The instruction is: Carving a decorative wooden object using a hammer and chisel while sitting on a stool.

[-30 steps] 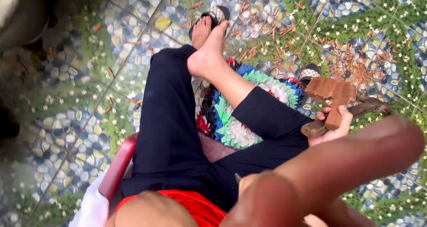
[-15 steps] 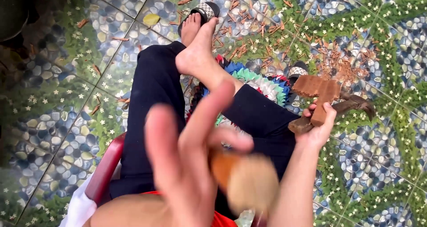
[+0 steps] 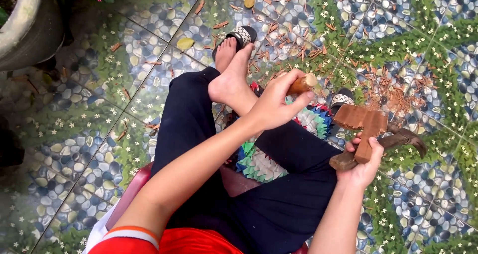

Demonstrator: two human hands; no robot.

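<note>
Left hand [image 3: 274,102] now outstretched, grip on wooden handle [image 3: 302,83]

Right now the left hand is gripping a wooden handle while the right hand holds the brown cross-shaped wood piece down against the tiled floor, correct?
Not quite. In the head view the right hand holds the cross-shaped wood piece raised beside the knee, clear of the tiled floor. The left hand does grip the wooden handle.

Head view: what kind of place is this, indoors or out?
Probably an outdoor patio or yard: pebble-patterned floor tiles strewn with wood shavings, fallen leaves, and a big plant pot at the edge.
</note>
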